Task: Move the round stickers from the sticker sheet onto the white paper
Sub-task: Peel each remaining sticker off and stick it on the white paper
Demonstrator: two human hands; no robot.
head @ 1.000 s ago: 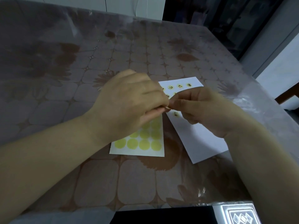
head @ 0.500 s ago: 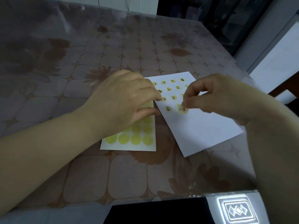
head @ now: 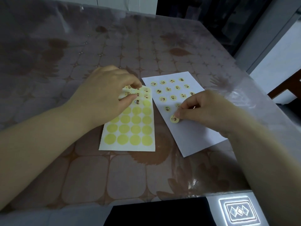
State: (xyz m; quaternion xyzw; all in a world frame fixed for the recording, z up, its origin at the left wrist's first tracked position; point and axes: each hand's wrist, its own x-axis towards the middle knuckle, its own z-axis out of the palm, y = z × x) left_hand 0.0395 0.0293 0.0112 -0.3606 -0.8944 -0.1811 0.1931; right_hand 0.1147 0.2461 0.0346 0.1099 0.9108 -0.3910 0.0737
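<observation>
The sticker sheet (head: 130,131) lies on the table, mostly bare yellow circles, with a few printed stickers (head: 146,90) left at its top. My left hand (head: 104,97) rests on that top part, its fingertips touching the sheet. To the right lies the white paper (head: 195,136), angled, with several round stickers (head: 168,89) stuck in rows. My right hand (head: 206,110) pinches the edge of one round sticker (head: 174,119) that lies against the paper below the rows.
The table (head: 97,168) has a brown patterned cloth under clear plastic. A dark object (head: 159,212) and a glowing white panel (head: 237,211) sit at the near edge. The table's right edge (head: 260,101) runs close to the paper.
My hands met over the sheet, then parted. My right hand carried a sticker to the white paper and lowered it below the rows. My left hand stayed on the sheet.
</observation>
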